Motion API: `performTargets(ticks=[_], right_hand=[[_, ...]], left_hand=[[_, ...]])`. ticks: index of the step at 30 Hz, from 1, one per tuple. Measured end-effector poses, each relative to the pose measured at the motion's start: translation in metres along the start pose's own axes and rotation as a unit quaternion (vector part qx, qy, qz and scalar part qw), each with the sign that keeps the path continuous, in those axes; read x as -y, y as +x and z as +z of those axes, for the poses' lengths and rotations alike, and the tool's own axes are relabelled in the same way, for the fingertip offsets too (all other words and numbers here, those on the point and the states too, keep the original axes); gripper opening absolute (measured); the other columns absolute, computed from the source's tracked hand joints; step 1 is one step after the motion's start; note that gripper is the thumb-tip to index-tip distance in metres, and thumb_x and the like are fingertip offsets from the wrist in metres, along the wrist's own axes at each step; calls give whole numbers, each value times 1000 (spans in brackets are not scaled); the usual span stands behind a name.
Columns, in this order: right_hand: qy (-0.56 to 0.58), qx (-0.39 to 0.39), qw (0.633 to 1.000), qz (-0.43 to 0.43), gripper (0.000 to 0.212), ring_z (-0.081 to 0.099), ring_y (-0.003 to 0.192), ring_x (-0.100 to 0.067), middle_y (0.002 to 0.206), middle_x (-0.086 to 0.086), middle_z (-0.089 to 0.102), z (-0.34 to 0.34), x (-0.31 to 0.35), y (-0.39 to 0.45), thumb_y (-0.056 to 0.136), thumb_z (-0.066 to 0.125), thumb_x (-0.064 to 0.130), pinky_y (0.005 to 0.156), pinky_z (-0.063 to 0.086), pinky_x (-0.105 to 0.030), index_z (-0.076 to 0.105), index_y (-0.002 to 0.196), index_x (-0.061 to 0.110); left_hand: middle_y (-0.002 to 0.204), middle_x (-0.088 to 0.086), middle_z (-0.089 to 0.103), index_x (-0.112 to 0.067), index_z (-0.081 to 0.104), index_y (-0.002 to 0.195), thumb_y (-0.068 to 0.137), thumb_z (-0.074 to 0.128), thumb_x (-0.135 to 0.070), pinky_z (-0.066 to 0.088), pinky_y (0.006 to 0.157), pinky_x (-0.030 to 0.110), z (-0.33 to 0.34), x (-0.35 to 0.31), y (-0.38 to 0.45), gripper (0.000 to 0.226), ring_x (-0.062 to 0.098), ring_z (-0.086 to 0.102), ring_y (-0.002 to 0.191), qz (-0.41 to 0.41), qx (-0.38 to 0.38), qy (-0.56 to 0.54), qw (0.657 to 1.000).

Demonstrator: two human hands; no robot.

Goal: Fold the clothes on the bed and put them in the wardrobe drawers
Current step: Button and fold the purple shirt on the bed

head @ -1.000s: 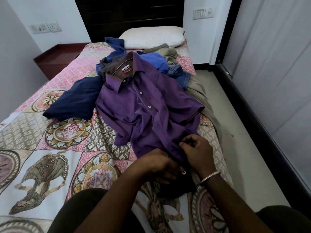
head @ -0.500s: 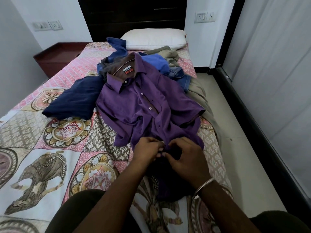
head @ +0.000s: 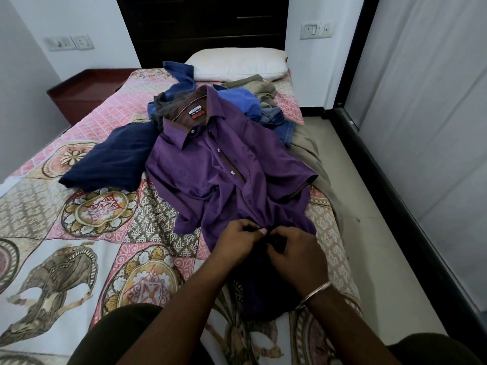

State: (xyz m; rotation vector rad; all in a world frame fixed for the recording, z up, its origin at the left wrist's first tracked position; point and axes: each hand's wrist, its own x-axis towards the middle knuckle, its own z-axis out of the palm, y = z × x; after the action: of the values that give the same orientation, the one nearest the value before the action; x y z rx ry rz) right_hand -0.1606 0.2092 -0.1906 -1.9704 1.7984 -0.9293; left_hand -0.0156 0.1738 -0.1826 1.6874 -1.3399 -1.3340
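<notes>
A purple short-sleeved shirt (head: 221, 169) lies face up on the patterned bedspread (head: 79, 233), collar toward the pillow. My left hand (head: 237, 241) and my right hand (head: 295, 251) meet at its button placket near the lower front, both pinching the purple cloth. Behind the shirt is a heap of other clothes: a dark navy garment (head: 110, 159), a blue garment (head: 242, 104), jeans (head: 282, 122) and khaki trousers (head: 308, 154) draped over the bed's right edge.
A white pillow (head: 237, 64) lies at the head of the bed before a dark headboard (head: 200, 25). A reddish bedside table (head: 84, 90) stands at the left. Tiled floor (head: 369, 219) runs along the right beside grey wardrobe doors (head: 434, 127).
Both hands moved up the shirt front, from the hem to a point higher on the placket, and came together there. The shirt's lower part is now bunched under my forearms.
</notes>
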Motion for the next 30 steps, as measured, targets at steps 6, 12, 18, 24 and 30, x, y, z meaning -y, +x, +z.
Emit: performTargets(ticks=[6,12,18,24,30], right_hand=[[104,-11,994,30,7,64,69,-2,71,12,70,0,-3,4,74,77,22,64,48,-18,72,75,26],[79,-8,996,-28,36,60,87,-7,95,11,60,1,2,1,67,78,40,73,54,-30,61,97,31],[65,-48,994,-79,31,56,94,-14,103,4,52,4,6,-1,72,70,47,79,50,-27,68,94,26],[64,-50,997,1,36,60,84,-12,98,5,57,3,3,1,68,84,33,73,47,-22,69,99,21],[44,-25,998,46,40,61,89,-19,102,1,55,1,5,0,70,81,33,75,52,-32,71,106,17]], left_hand=[[64,1,56,-13,58,71,90,66,0,44,52,16,-2,-4,-4,24,12,49,58,-25,-31,-48,998],[56,6,57,-13,53,72,93,62,-5,46,48,24,-8,-3,-7,24,19,53,49,-93,-120,-63,986],[77,4,62,-24,47,79,79,60,-3,53,77,42,-15,-10,-19,24,30,64,79,-59,-200,2,978],[98,8,71,-27,60,71,78,51,-2,51,86,35,-20,-20,-34,27,31,64,96,-59,-203,99,972],[106,9,70,-23,68,94,79,52,-8,50,85,34,-19,-18,-37,27,31,64,101,-42,-196,185,962]])
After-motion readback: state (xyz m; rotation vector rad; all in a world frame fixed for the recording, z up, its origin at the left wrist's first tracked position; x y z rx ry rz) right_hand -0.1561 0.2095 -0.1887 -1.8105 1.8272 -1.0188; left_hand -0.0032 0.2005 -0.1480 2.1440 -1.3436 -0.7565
